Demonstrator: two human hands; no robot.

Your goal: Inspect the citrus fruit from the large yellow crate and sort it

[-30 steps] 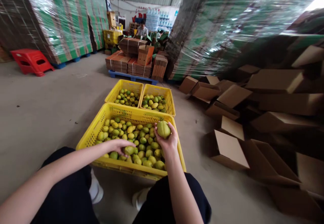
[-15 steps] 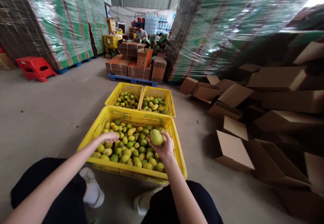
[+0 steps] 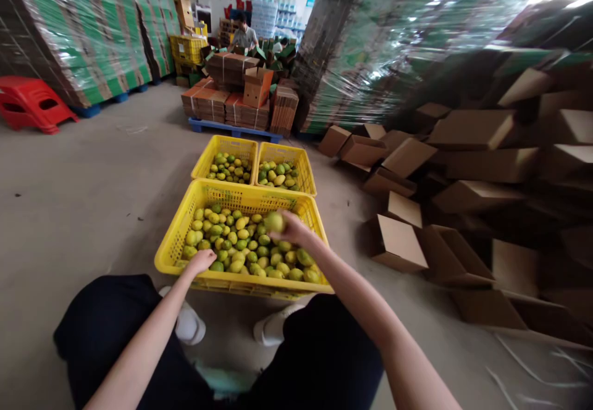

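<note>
A large yellow plastic crate (image 3: 172, 243) stands on the floor before my knees, filled with green and yellow lemons (image 3: 242, 234). Over its right half, my right hand (image 3: 293, 227) grips a yellow-green lemon (image 3: 274, 221), slightly smeared by motion. Low over the front left of the crate is my left hand (image 3: 202, 262), its fingers curled inward beside the fruit. What it holds, if anything, is hidden.
Two smaller yellow crates of lemons (image 3: 230, 169) adjoin the far side. Loose cardboard boxes (image 3: 401, 243) are heaped at right. Flattened cartons lie on a blue pallet (image 3: 234, 131), with a person (image 3: 244, 36) behind. A red stool (image 3: 36, 104) stands left.
My right hand has carried the lemon slightly up and left, turning palm-down. My left hand has drawn back toward the crate's near edge. The view has shifted down and a little right.
</note>
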